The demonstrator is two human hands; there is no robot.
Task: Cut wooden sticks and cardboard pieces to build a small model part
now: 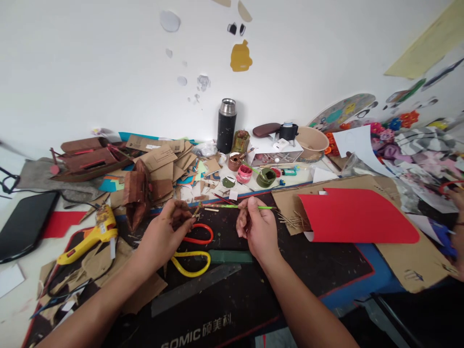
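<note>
My right hand [256, 227] grips a thin green paintbrush [237, 206] that lies level, its tip pointing left. My left hand [170, 231] pinches a tiny brown stick piece [196, 211] right at the brush tip. Both hands hover over a black desk mat [232, 299]. Beneath them lie scissors with one orange and one yellow handle [194, 251], a dark green bar [230, 256] and a grey ruler [195, 289].
A yellow glue gun [89, 237] lies left. Paint pots [266, 177] and a black flask [226, 124] stand behind. Cardboard scraps [163, 164] and a brown model boat [90, 162] sit at back left. Red paper [357, 215] on cardboard lies right, with loose sticks [292, 220].
</note>
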